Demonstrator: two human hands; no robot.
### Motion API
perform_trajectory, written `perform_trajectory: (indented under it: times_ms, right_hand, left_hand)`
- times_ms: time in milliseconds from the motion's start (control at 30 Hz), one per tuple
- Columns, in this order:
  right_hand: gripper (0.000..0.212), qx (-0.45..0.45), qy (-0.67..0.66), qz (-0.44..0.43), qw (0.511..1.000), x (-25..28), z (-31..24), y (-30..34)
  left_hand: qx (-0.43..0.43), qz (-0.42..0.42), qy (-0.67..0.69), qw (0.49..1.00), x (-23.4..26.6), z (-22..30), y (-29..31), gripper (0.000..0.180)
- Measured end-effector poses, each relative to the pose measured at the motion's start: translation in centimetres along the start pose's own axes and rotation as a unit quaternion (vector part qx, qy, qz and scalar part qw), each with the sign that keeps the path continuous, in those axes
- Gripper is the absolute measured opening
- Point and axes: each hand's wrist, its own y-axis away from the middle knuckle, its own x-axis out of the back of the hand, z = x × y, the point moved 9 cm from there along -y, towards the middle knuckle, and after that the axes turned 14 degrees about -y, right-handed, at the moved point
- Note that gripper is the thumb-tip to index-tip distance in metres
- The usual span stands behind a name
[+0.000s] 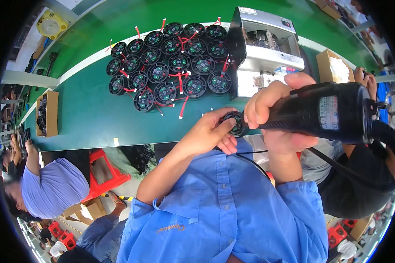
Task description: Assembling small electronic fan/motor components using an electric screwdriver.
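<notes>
My left hand (207,132) grips a round black housing (238,125) with a green circuit board inside, close to my chest at the table's near edge. Wrapped around a black electric screwdriver (303,109), my right hand (272,103) holds it sideways. The screwdriver's front end points at the housing; its tip is hidden behind my fingers, so I cannot tell whether it touches a screw. Beyond my hands, several similar round black housings (179,62) with circuit boards and red wires lie in rows on the green table (87,118).
A metal screw feeder (267,57) stands just beyond my right hand. Cardboard boxes sit at the right (333,65) and left (52,114). The screwdriver's black cable (386,133) curves down at the right. People sit on both sides, one near a red stool (107,171).
</notes>
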Motion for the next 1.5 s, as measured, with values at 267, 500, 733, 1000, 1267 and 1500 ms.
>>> perform_trajectory:
  times_ms: [267, 500, 733, 1000, 1267, 1500]
  right_hand:
    - [0.089, -0.013, -0.019, -0.014, 1.000, -0.6, 0.2, -0.2]
    - [0.089, -0.040, -0.070, 0.009, 0.997, 0.2, -0.3, 0.6]
    - [0.092, 0.199, -0.033, 0.024, 0.979, 3.3, -8.6, -1.2]
    - [0.095, 0.112, 0.158, 0.107, 0.975, 3.8, -6.7, -4.5]
    - [0.085, 0.085, 0.142, 0.116, 0.979, 3.8, -4.9, -4.7]
    - [0.092, 0.089, -0.071, 0.009, 0.993, 1.1, -5.0, 0.3]
  left_hand:
    - [-0.006, 0.004, -0.017, 1.000, -0.1, 0.4, 0.2, 0.038]
    - [0.009, -0.029, -0.057, 0.998, -0.4, 0.3, 0.6, 0.037]
    - [0.001, 0.041, -0.175, 0.984, 0.8, 1.1, 1.1, 0.040]
    - [0.034, 0.010, -0.014, 0.999, 0.5, -0.2, 0.7, 0.046]
    - [0.013, 0.026, 0.020, 0.999, 0.2, -0.7, 0.4, 0.048]
    - [-0.014, 0.039, 0.042, 0.998, -0.2, -0.5, -0.2, 0.042]
